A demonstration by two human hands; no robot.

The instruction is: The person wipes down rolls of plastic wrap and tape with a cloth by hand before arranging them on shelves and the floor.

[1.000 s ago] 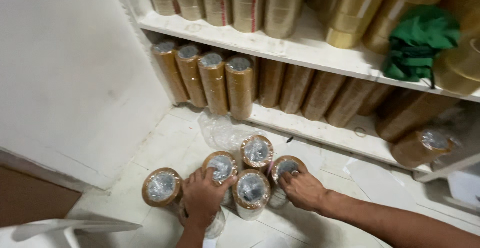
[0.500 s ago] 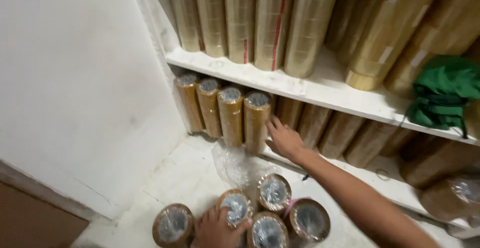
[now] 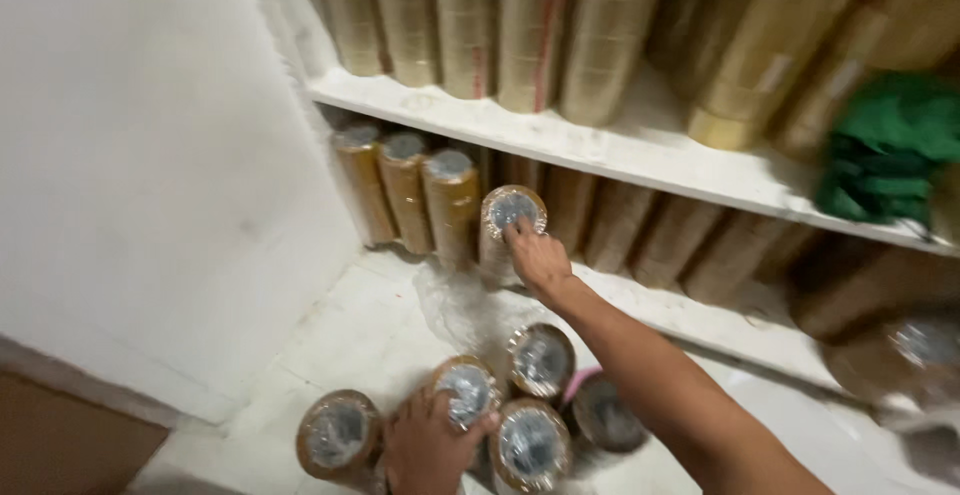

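My right hand (image 3: 537, 258) grips the top end of a brown tape-roll stack (image 3: 508, 223) wrapped in clear film, tilted out from the lower shelf (image 3: 690, 320). Three similar stacks (image 3: 405, 195) stand upright to its left at the shelf's end. My left hand (image 3: 428, 447) rests on the top of one floor stack (image 3: 463, 392) in a cluster of several upright brown stacks on the floor, among them a far-left stack (image 3: 336, 433).
A white wall (image 3: 140, 175) closes the left side. The upper shelf (image 3: 560, 140) carries tall clear tape stacks and a green bundle (image 3: 885, 145) at the right. More brown stacks lean at the back of the lower shelf. Crumpled clear film (image 3: 455, 305) lies on the tiled floor.
My right hand left the floor cluster, reached up to the lower shelf, and now pulls one brown stack forward and out of its row. My left hand stayed on the floor stack.
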